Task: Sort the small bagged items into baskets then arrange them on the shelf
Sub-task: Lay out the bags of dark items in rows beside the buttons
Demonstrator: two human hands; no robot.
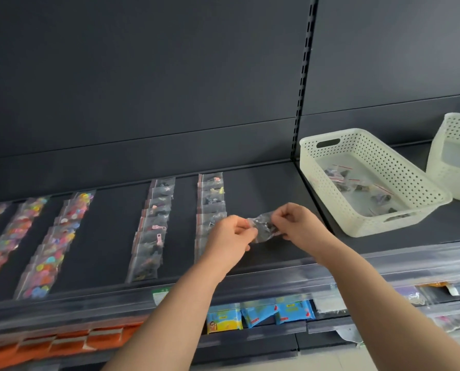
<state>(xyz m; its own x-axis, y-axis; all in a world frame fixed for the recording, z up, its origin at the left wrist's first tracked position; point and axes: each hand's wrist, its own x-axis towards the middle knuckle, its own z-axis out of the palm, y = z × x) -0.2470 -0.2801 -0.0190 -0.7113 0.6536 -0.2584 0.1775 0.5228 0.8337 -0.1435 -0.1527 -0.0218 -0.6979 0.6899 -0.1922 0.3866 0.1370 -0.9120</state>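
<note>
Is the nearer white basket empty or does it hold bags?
Not empty: the white basket holds several small clear bags of dark items across its bottom.

You hold a small clear bag [263, 228] with dark pieces above the dark shelf [271, 183]; bagged rows [210, 207] lie there, more bags in the white basket [400, 210].

Your two bare forearms rise from the near edge and converge toward the centre. Your left hand [230, 234] is curled, thumb and fingers pinched together, knuckles facing left. Your right hand [296, 222] mirrors it just to the right, fingertips pinched, wrist slightly bent. The hands sit close together, nearly level.
</note>
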